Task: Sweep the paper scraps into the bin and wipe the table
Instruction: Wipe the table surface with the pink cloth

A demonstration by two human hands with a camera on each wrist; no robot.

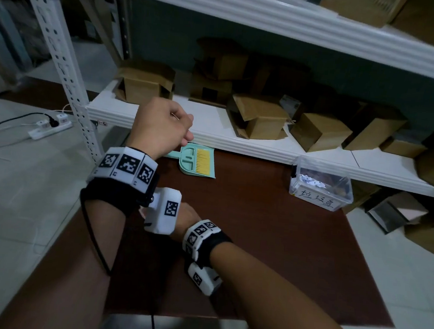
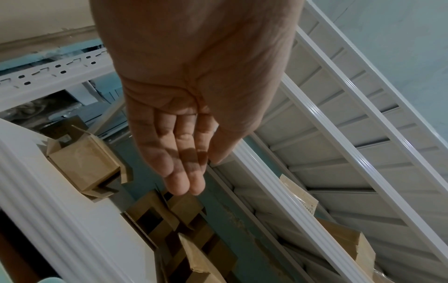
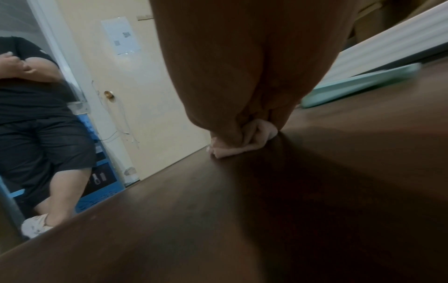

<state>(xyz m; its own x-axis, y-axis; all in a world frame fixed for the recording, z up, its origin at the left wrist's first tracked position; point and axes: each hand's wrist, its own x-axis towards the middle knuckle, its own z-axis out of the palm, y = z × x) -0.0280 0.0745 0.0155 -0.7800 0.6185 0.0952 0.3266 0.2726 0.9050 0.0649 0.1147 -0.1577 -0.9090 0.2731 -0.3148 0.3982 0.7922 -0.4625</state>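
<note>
the right hand [image 3: 244, 80] has its fingers curled tight on a small pink cloth [image 3: 238, 141], pressing it on the brown table [image 1: 270, 235]. the left hand [image 2: 191, 99] hangs loose, holding nothing. the clear bin [image 1: 321, 186] of white paper scraps [image 1: 312, 181] sits far across the table from the cloth, and the green dustpan [image 1: 197, 161] lies nearer it.

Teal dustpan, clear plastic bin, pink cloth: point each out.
Teal plastic dustpan with yellow brush [image 1: 188, 161]: head view, pan tray.
Clear plastic bin with handwritten label [image 1: 316, 198]: head view, front wall.
Pink cloth [image 3: 232, 149]: right wrist view, bunched fold on table.
</note>
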